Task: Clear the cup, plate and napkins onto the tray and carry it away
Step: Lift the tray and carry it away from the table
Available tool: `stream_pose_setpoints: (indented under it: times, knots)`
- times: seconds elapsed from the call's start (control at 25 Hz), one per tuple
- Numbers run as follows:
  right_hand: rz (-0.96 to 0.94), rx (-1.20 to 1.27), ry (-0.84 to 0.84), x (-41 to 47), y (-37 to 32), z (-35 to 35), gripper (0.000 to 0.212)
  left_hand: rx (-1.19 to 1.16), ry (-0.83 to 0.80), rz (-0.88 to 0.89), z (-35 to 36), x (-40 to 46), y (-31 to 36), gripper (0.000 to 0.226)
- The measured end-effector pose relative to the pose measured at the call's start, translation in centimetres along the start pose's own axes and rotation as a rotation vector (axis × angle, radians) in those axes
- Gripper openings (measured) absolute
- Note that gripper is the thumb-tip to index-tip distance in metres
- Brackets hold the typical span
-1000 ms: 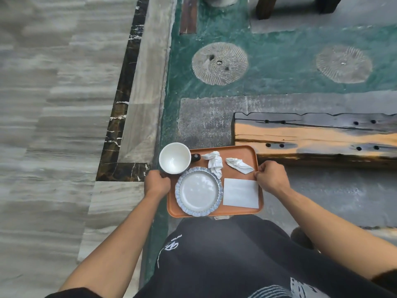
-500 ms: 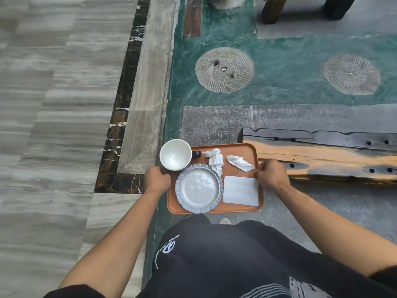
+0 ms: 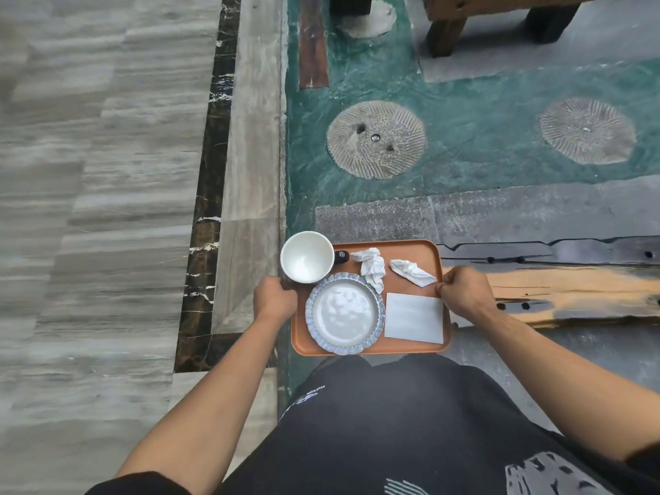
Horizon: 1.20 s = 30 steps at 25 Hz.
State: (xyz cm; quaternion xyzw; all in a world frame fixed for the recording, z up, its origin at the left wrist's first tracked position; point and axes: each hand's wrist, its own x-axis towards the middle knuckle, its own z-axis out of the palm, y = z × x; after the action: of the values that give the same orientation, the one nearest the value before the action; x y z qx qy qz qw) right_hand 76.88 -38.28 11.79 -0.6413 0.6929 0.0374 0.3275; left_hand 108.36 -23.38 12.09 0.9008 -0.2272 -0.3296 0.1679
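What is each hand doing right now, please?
Left hand: grips the left edge of the tray.
Right hand: grips the tray's right edge.
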Motion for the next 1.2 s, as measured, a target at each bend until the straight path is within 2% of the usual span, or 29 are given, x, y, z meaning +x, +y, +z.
stream_pose_setpoints:
  times: [0.4, 1.2]
  knots:
    - [0.018, -0.003, 0.003, 6.6, -5.7, -1.6, 0.021, 0.025, -0.024, 0.015, -1.6, 8.2, 5.1, 0.018]
    - [-0.052, 0.042, -0.030, 32.8, -15.6, -12.5, 0.014, 0.069, 0.076, 0.001, -0.6, 25.2, 26.9, 0.016]
